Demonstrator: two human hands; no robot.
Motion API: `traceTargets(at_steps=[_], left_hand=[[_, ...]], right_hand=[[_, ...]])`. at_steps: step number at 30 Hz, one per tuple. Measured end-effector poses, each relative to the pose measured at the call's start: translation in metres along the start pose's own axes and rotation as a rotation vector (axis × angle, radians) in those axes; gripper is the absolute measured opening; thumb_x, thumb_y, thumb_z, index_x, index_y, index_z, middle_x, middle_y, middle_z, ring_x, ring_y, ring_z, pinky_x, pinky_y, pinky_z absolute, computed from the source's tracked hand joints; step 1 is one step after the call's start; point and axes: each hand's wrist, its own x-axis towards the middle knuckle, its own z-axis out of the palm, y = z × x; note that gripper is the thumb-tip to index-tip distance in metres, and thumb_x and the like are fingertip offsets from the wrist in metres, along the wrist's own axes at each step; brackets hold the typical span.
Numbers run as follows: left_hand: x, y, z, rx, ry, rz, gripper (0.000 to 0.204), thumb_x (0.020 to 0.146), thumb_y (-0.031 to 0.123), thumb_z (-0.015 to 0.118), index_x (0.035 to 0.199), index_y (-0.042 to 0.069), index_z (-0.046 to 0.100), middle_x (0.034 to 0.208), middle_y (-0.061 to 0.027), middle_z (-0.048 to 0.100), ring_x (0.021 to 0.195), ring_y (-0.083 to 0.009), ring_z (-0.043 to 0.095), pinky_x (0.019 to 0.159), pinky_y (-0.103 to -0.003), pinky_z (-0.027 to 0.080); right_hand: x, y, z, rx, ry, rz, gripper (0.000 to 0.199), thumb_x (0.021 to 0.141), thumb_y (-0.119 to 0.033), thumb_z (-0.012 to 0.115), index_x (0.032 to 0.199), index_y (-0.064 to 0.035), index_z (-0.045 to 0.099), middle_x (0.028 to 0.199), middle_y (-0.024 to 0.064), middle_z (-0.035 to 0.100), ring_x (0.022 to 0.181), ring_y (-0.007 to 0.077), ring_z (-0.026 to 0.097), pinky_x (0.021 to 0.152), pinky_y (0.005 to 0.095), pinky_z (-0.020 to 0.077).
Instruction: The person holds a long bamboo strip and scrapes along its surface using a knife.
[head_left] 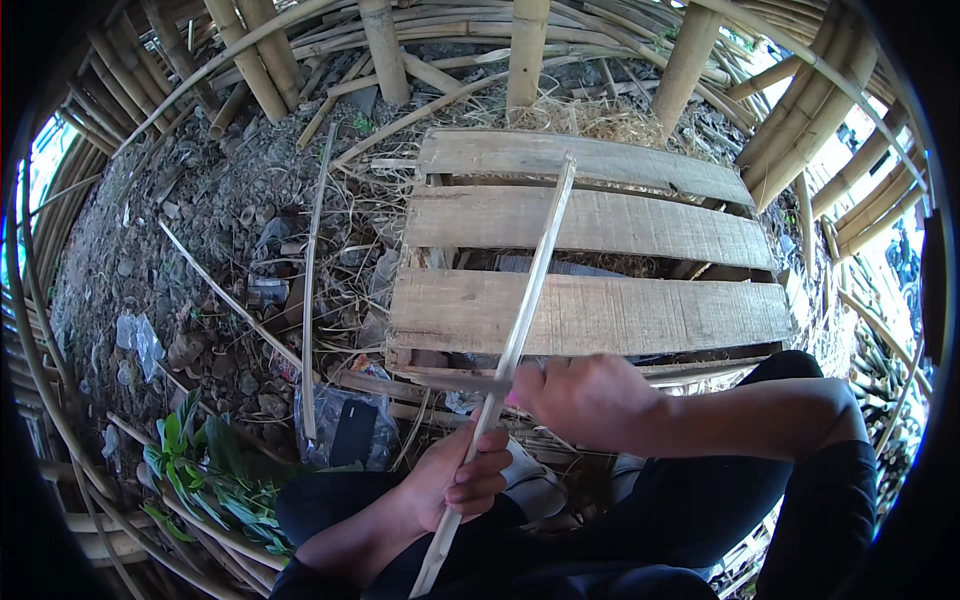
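A long pale bamboo strip slants from my lap up across a slatted wooden crate. My left hand is closed round its lower part, fingers wrapped over it. Just above, my right hand grips a knife with a bit of pink handle showing at the fist. The blade points left and lies across the strip, apparently touching it. Most of the handle is hidden inside my fingers.
Two more thin strips, one upright in view and one slanting, lie left on the littered soil. A dark phone-like rectangle rests on clear plastic. Green leaves are at lower left. Bamboo posts ring the far side.
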Motion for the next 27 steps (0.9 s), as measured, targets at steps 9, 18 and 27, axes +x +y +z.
traceTargets(at_steps=[9,18,27], left_hand=[[0.001,-0.004,-0.001,-0.079,-0.022,-0.014,0.047,0.104,0.048,0.021,0.083,0.012,0.044,0.054,0.0015,0.04,0.037,-0.01,0.039,0.033,-0.023,0.034],[0.0,-0.004,-0.004,-0.112,-0.045,-0.033,0.045,0.105,0.044,0.022,0.083,0.012,0.044,0.054,0.0007,0.041,0.037,-0.0107,0.04,0.033,-0.024,0.035],[0.0,-0.005,-0.005,-0.229,-0.071,-0.063,0.038,0.105,0.032,0.024,0.082,0.011,0.044,0.054,-0.0014,0.044,0.038,-0.0122,0.043,0.033,-0.026,0.036]], right_hand=[[-0.001,0.003,0.002,-0.108,0.038,-0.033,0.034,0.1,-0.036,0.047,0.079,-0.0091,0.047,0.051,-0.0017,0.049,0.04,0.008,0.052,0.033,0.0245,0.0398],[-0.001,0.01,0.001,-0.021,0.008,-0.065,0.033,0.1,-0.034,0.046,0.083,-0.0056,0.049,0.049,-0.0028,0.049,0.04,0.0123,0.054,0.035,0.0285,0.0435],[0.003,0.033,0.01,0.112,-0.088,-0.016,0.031,0.098,-0.033,0.049,0.085,-0.005,0.05,0.053,0.0023,0.053,0.041,0.0142,0.055,0.034,0.031,0.0433]])
